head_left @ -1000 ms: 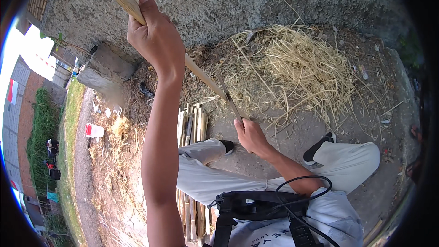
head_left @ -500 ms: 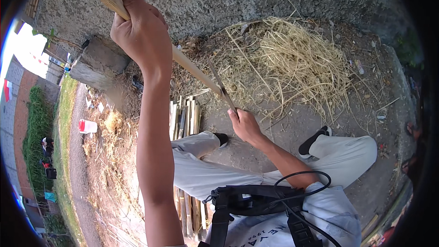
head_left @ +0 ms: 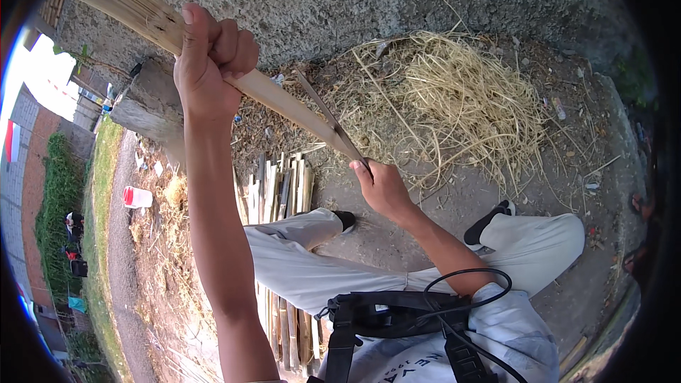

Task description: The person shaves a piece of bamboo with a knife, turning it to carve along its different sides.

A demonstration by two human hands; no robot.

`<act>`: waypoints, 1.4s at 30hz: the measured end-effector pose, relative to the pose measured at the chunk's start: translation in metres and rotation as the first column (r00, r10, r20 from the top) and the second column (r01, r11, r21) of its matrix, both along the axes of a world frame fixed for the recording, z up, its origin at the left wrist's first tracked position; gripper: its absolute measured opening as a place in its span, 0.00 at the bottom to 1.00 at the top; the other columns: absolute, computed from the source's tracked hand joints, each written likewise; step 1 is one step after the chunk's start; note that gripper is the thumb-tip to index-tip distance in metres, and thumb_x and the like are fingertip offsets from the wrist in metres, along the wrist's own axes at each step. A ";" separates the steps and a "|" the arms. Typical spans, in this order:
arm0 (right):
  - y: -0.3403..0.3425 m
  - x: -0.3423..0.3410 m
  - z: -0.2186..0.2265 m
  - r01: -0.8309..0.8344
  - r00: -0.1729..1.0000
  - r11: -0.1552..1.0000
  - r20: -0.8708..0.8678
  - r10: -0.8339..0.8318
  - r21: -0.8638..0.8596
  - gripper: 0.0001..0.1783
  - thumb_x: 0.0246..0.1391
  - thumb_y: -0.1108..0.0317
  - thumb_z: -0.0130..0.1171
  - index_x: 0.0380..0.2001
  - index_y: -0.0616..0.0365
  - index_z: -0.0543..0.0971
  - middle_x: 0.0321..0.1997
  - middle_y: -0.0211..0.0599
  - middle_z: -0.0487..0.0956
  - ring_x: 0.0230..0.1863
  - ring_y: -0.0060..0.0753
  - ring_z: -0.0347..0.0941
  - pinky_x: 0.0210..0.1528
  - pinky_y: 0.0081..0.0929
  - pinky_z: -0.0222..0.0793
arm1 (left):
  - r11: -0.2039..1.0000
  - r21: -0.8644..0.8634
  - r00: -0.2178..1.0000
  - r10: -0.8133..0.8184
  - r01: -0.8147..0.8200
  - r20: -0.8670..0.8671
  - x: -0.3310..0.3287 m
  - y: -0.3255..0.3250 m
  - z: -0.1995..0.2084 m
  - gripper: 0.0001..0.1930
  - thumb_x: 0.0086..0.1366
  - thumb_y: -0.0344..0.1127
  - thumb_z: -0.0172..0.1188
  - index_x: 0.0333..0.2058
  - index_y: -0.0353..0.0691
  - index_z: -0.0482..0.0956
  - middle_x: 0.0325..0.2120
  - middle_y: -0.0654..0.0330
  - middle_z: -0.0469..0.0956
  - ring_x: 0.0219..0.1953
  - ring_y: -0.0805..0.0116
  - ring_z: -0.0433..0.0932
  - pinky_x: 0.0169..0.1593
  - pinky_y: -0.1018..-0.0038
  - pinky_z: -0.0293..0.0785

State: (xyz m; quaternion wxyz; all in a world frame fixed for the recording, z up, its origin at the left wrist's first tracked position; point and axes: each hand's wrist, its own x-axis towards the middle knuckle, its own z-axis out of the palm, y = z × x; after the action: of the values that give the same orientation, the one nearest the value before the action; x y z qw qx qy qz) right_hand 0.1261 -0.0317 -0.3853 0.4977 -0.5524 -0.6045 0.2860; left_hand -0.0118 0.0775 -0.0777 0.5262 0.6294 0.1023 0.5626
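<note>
Left hand (head_left: 216,64), fingers closed round a pale bamboo slat (head_left: 284,106), thumb pointing upward; slat held aslant in the air, upper end toward the rough concrete wall (head_left: 319,0), lower end just beside the other hand; right hand (head_left: 384,190), closed on the handle end of a long-bladed knife (head_left: 319,102), blade crossing the slat near its lower end; one heap of straw-coloured shavings (head_left: 475,99), on the ground before the wall; cut bamboo slats (head_left: 287,188), lying by the left leg (head_left: 301,228); one red-and-white container (head_left: 137,197), at far left.
</note>
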 end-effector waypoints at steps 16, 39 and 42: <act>-0.013 -0.025 -0.053 0.080 0.993 0.995 -0.085 -0.084 -0.057 0.17 0.68 0.61 0.49 0.33 0.64 0.77 0.14 0.45 0.71 0.15 0.45 0.71 0.22 0.42 0.62 | 0.984 0.003 0.983 -0.179 0.179 0.042 -0.011 -0.006 -0.006 0.23 0.72 0.34 0.56 0.19 0.48 0.55 0.12 0.71 0.49 0.13 0.78 0.46 0.18 0.74 0.43; -0.031 -0.030 -0.073 0.049 0.991 0.911 0.131 0.006 -0.409 0.20 0.68 0.57 0.45 0.34 0.64 0.77 0.22 0.59 0.78 0.28 0.67 0.77 0.32 0.55 0.73 | 0.901 -0.018 0.898 0.434 -0.434 0.075 -0.022 0.008 -0.003 0.23 0.64 0.26 0.64 0.19 0.50 0.57 0.12 0.72 0.52 0.12 0.81 0.49 0.18 0.76 0.45; -0.020 -0.033 -0.034 0.004 0.997 0.961 0.077 0.018 -0.275 0.21 0.68 0.57 0.45 0.33 0.64 0.77 0.20 0.58 0.78 0.26 0.67 0.76 0.31 0.55 0.73 | 0.882 -0.053 0.880 0.471 -0.468 0.068 -0.039 0.007 -0.005 0.22 0.65 0.27 0.63 0.20 0.51 0.59 0.13 0.72 0.53 0.13 0.81 0.49 0.18 0.77 0.44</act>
State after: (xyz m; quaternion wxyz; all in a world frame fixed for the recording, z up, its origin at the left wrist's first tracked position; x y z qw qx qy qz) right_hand 0.0927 -0.0513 -0.4189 0.3907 -0.6249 -0.5801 0.3470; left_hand -0.0511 0.0846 -0.0828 0.3887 0.5539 0.2404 0.6959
